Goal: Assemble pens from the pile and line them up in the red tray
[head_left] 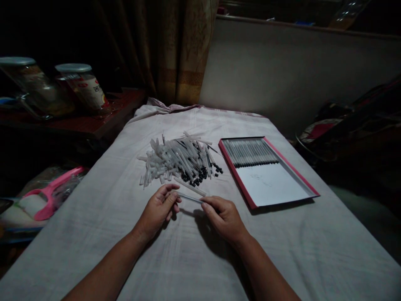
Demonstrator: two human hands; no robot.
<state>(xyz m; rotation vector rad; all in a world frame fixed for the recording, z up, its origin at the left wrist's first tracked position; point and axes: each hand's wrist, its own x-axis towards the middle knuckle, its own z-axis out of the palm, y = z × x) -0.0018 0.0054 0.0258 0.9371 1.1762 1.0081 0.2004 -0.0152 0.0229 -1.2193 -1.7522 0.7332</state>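
A slim, pale pen [189, 198] is stretched level between my two hands above the white cloth. My left hand [162, 203] pinches its left end between thumb and fingers. At the other end, my right hand [220, 212] grips it with thumb and forefinger, covering the tip. Just beyond lies a loose heap of clear pen parts [180, 156], with black caps or ends gathered on its right side. One clear tube [191, 187] rests at the heap's near edge. To the right, a shallow red-edged box [250, 203] holds a row of clear pens [250, 151] with black ends.
The cloth-covered table [188, 267] reaches back to a curtain [178, 54] and a pale wall. On the left, lidded jars [84, 88] stand on a dark red side table [109, 119]. Lower left is a pink-handled item [50, 194]. Dark clutter sits at the right.
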